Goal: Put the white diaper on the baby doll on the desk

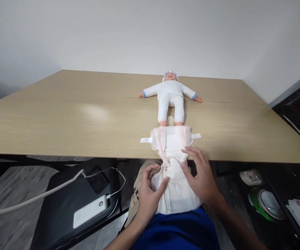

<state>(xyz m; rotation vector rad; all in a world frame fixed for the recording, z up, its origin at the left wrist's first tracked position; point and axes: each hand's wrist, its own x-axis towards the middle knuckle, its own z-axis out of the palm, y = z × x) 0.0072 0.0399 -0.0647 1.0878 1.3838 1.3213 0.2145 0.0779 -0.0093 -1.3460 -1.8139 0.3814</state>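
An unfolded white diaper (176,149) hangs over the table's front edge, its upper part flat on the wood and its lower part on my lap. Its two tabs stick out to the sides. My left hand (151,189) rests at its left edge, thumb and fingers apart. On the opposite edge lies my right hand (200,175), fingers spread on the bunched middle. Just beyond the diaper a baby doll (170,92) in white clothes and a cap lies on its back, arms stretched out, feet close to the diaper's top edge.
The wooden table (95,128) reaches back to a pale wall. Below left, a black chair seat (58,205) carries a white power bank (90,211), a cable (32,199) and a dark flat object (97,179). At lower right, a shelf holds a glass-lidded container (269,203).
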